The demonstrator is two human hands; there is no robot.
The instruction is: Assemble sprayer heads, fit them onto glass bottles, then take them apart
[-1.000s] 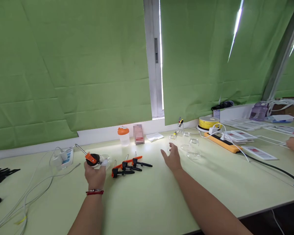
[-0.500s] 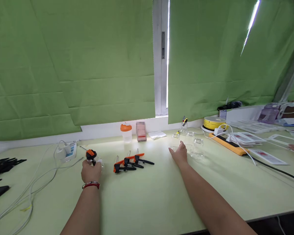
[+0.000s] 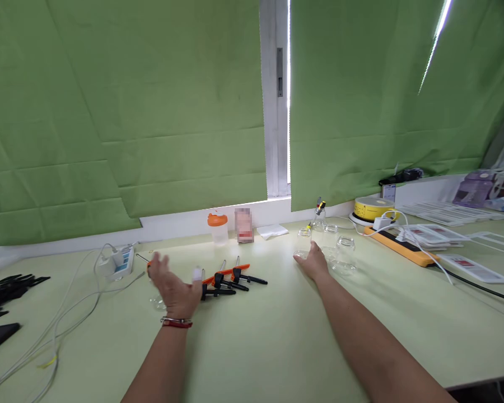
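Note:
My left hand (image 3: 176, 292) is raised with its fingers spread, in front of a clear glass jar (image 3: 157, 303) that it mostly hides. A bit of orange and a metal rod show at that jar's top. Beside the left thumb is a small whitish thing (image 3: 197, 274) I cannot make out. Three black-and-orange bar clamps (image 3: 224, 282) lie to the right of this hand. My right hand (image 3: 317, 264) is closed round the lower part of a glass jar (image 3: 304, 239). More glass jars (image 3: 345, 254) stand just right of it.
An orange-lidded cup (image 3: 218, 229) and a small box (image 3: 244, 226) stand by the wall. White cables (image 3: 63, 319) run from a power strip (image 3: 124, 263) at left. An orange power strip (image 3: 399, 246), printed cards (image 3: 476, 268) and a yellow round case (image 3: 372, 209) are at right.
My left hand has let go of the jar with the orange clamp, opened and moved right. My right hand stays low by the glass jars.

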